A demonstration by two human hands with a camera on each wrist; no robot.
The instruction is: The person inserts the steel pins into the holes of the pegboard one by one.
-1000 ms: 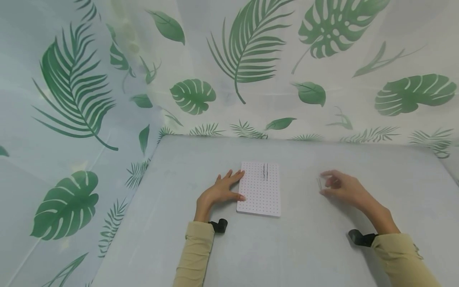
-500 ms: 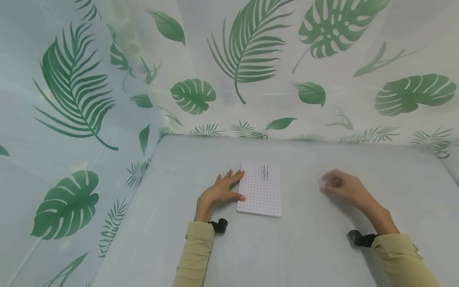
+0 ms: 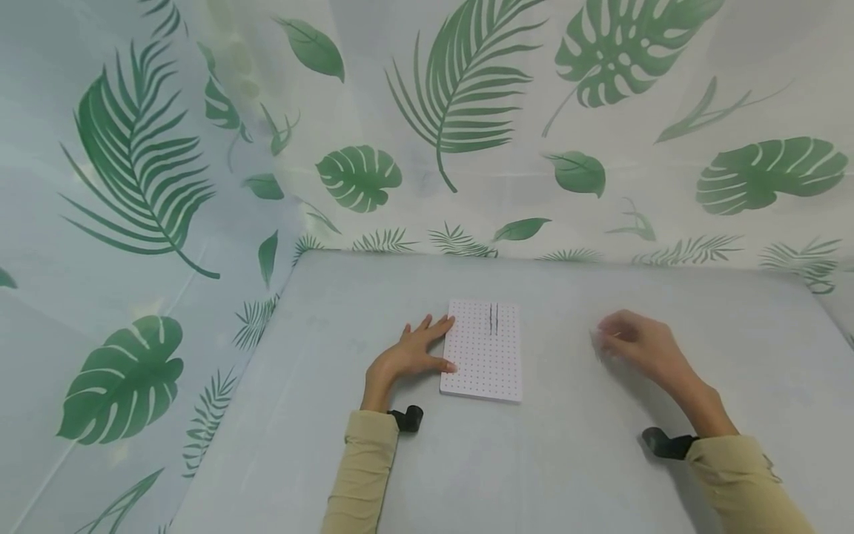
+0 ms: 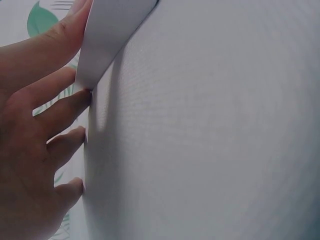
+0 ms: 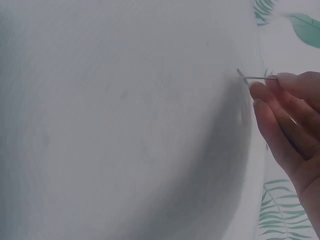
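Observation:
A white board (image 3: 480,374) dotted with a grid of small holes lies on the table in the head view. Two thin dark pins (image 3: 491,320) show side by side near its far edge. My left hand (image 3: 407,357) rests along the board's left side, fingers spread, with thumb and forefinger touching it; the left wrist view shows the thumb on the board's edge (image 4: 112,37). Well to the right, my right hand (image 3: 640,345) pinches a thin metal pin (image 5: 260,78) between thumb and forefinger. Just beyond its tip, a second thin pin (image 5: 240,74) shows by the table surface.
The pale grey table (image 3: 567,460) reaches back to a white curtain (image 3: 467,200) printed with green leaves, which also hangs along the left. Small black wrist cameras (image 3: 408,419) sit on both wrists, close over the table.
The right fingers have closed from a wider spread onto the thin pin, and the right hand has shifted slightly. The left hand and the board have stayed in place.

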